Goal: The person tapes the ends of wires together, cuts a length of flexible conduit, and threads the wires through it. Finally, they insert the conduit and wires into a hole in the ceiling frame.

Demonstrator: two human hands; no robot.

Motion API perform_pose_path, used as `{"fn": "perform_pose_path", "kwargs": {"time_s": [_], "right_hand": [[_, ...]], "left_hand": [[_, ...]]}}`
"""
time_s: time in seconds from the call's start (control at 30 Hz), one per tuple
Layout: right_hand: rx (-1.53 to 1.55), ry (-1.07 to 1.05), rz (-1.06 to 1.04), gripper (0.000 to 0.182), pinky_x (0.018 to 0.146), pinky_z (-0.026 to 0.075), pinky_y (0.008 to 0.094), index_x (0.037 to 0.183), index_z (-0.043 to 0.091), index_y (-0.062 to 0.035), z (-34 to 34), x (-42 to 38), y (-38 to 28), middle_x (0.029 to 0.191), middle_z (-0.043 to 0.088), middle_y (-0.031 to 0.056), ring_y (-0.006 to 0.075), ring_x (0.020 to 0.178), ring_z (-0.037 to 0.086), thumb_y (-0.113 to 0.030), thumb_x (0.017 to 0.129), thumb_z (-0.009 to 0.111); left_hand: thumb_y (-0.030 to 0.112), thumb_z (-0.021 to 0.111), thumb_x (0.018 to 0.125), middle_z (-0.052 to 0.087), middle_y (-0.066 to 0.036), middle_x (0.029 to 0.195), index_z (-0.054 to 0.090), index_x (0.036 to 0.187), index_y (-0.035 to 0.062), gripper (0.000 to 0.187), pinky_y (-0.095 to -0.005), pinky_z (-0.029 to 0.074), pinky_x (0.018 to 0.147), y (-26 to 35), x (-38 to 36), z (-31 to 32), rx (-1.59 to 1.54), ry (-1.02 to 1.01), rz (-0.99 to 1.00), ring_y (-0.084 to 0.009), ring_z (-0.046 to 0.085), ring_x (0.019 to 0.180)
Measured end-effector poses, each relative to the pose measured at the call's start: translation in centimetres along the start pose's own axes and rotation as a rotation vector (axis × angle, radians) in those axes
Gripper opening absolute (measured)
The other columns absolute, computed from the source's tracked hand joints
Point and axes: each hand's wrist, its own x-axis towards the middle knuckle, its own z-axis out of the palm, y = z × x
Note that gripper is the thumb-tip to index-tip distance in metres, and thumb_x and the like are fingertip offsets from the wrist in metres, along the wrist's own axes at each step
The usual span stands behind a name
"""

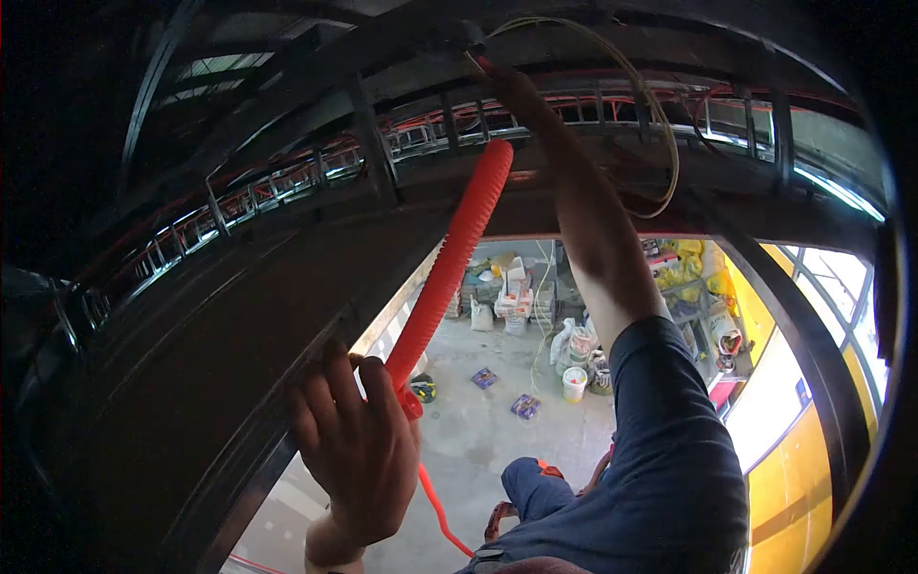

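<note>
My left hand (359,450) is raised palm away, fingers curled closed. My right arm stretches straight overhead, sleeve at the elbow, right hand (507,86) far above the left.

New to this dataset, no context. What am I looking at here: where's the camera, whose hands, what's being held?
One fisheye picture from a camera worn on a person's head, up high beside dark ceiling beams. The left hand grips a red corrugated conduit near its lower end. The right arm, in a dark blue sleeve, stretches up; the right hand is at a thin yellowish wire that loops below a metal cable tray, its grip hard to make out. Far below lie a concrete floor, a white bucket and stacked supplies.
</note>
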Motion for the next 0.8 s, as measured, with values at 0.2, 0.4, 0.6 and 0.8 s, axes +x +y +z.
{"fn": "perform_pose_path", "kwargs": {"time_s": [0.2,0.4,0.6,0.8], "right_hand": [[-0.266,0.102,-0.202,0.038,0.072,0.052,0.0341,0.127,0.064,-0.0088,1.0,2.3,-0.6,0.104,0.070,0.0114,0.0176,0.083,0.067,-0.029,0.095,0.062],[-0.434,0.148,0.296,0.041,0.080,0.053,0.0418,0.119,0.066,-0.0079,2.8,3.3,-9.4,0.104,0.071,0.0155,0.0246,0.093,0.070,-0.036,0.089,0.067],[-0.222,0.422,0.211,0.064,0.081,0.055,0.0497,0.136,0.042,-0.0053,7.7,3.4,-9.8,0.104,0.068,0.0252,0.0401,0.093,0.069,-0.028,0.084,0.072],[-0.385,0.382,0.320,0.104,0.089,0.053,0.0520,0.151,0.010,-0.0056,6.5,4.8,-15.1,0.116,0.061,0.0325,0.0466,0.102,0.064,-0.026,0.077,0.080]], "left_hand": [[0.022,0.090,0.056,0.060,-0.017,0.120,0.057,0.102,0.0044,0.060,-0.0444,0.035,0.099,0.0,0.1,0.2,0.051,0.086,0.020,-0.0311,0.055,0.107],[0.022,0.089,0.057,0.060,-0.017,0.118,0.057,0.100,0.0041,0.056,-0.0437,0.036,0.096,0.1,0.0,0.2,0.032,0.060,0.000,-0.0307,0.055,0.104],[0.020,0.087,0.059,0.062,-0.016,0.114,0.058,0.095,0.0047,0.049,-0.0429,0.037,0.095,-0.2,-0.1,0.5,0.028,0.122,0.024,-0.0281,0.056,0.103],[0.019,0.083,0.065,0.057,-0.016,0.118,0.056,0.101,0.0027,0.048,-0.0458,0.035,0.099,-0.7,-0.2,-0.2,0.014,0.042,0.037,-0.0302,0.052,0.109]]}}
